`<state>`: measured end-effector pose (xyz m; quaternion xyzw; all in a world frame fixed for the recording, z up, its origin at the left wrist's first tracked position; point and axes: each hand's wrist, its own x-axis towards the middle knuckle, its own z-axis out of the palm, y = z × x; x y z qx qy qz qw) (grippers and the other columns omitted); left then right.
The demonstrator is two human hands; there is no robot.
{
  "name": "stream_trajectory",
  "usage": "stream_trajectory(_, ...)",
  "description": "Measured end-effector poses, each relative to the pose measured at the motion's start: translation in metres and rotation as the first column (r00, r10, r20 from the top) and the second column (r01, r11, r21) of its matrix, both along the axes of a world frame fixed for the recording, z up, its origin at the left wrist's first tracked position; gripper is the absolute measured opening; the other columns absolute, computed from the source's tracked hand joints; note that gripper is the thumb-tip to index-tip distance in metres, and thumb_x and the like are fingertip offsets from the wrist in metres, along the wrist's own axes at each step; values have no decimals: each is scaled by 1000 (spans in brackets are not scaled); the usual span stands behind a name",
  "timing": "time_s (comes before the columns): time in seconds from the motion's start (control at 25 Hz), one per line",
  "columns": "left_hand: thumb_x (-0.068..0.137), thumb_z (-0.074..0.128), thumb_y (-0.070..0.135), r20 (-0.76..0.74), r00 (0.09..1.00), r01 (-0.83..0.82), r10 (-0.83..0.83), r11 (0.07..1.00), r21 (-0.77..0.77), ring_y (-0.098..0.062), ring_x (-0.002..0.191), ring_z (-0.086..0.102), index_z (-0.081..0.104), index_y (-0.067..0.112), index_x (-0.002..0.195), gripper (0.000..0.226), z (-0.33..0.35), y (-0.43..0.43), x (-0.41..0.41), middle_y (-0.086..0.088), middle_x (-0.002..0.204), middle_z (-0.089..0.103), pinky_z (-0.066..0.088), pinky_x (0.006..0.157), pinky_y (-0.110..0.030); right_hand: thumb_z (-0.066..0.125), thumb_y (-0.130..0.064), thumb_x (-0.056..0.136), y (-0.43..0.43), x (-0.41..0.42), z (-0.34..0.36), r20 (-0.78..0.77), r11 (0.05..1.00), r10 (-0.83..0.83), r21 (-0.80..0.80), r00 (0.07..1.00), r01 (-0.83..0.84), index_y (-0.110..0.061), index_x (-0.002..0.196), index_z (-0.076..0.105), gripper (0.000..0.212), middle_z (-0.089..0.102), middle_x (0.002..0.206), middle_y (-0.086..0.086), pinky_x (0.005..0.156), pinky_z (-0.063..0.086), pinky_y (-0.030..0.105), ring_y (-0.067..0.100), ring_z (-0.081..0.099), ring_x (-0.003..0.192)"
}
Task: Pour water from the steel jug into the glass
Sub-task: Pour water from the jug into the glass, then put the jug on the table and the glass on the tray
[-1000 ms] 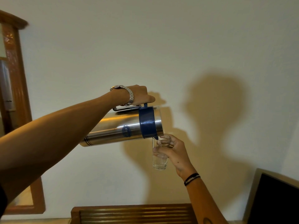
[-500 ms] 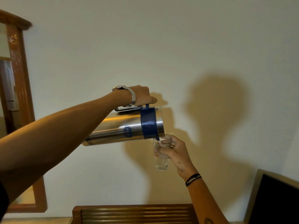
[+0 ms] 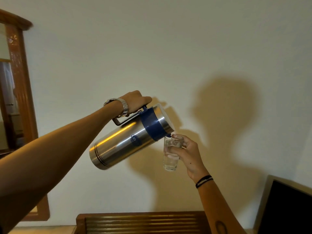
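The steel jug has a blue collar and a dark handle. It is held in the air, tilted with its base down to the left and its spout at the glass's rim. My left hand grips the handle from above; a metal watch sits on that wrist. A small clear glass with water in it is held upright in my right hand, just below and right of the spout. My fingers cover part of the glass.
A plain pale wall fills the background. A wooden-framed mirror hangs at the left. A slatted wooden piece of furniture lies at the bottom edge, and a dark screen stands at the lower right.
The jug's base has dropped, so it tilts back from nearly level toward upright. The glass and my right hand stay almost where they were.
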<state>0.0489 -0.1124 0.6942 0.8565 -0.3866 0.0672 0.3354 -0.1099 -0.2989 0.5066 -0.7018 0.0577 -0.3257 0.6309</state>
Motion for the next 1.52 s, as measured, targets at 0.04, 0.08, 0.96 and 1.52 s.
stream_trajectory(0.04, 91, 48, 39, -49, 999, 6, -9, 998, -57, -15, 42, 26, 45, 21, 50, 45, -7, 7, 5, 8, 43, 34, 26, 48, -27, 98, -14, 64, -1, 1, 3, 0, 1000, 1, -7, 1000, -1, -27, 116, 78, 57, 85, 103, -4, 85, 67, 37, 20, 81, 99)
stream_trajectory(0.08, 91, 48, 38, -87, 996, 5, -13, 995, -101, -16, 42, 28, 46, 21, 52, 42, -16, 13, 8, 6, 45, 37, 28, 46, -25, 98, -15, 62, -1, 1, 6, -2, 1000, 3, -9, 1000, -3, -26, 117, 78, 59, 85, 99, -7, 87, 66, 39, 17, 81, 96)
stream_trajectory(0.96, 85, 42, 22, -669, 641, -444, -376, 531, -722, -7, 29, 25, 37, 27, 35, 50, -169, 44, 26, 10, 34, 32, 26, 32, -14, 97, -8, 67, -30, 13, -2, -64, 998, -70, -10, 996, 69, -14, 127, 74, 65, 79, 122, 16, 98, 63, 63, 38, 77, 115)
stream_trajectory(1.52, 89, 42, 16, -925, 319, -821, -204, 427, -378, -7, 31, 42, 47, 15, 61, 27, -428, 63, 13, 11, 37, 48, 34, 34, -15, 96, 3, 71, -15, -16, -278, -390, 988, -154, -44, 908, 149, -19, 129, 67, 69, 74, 122, -5, 84, 63, 17, 2, 73, 107)
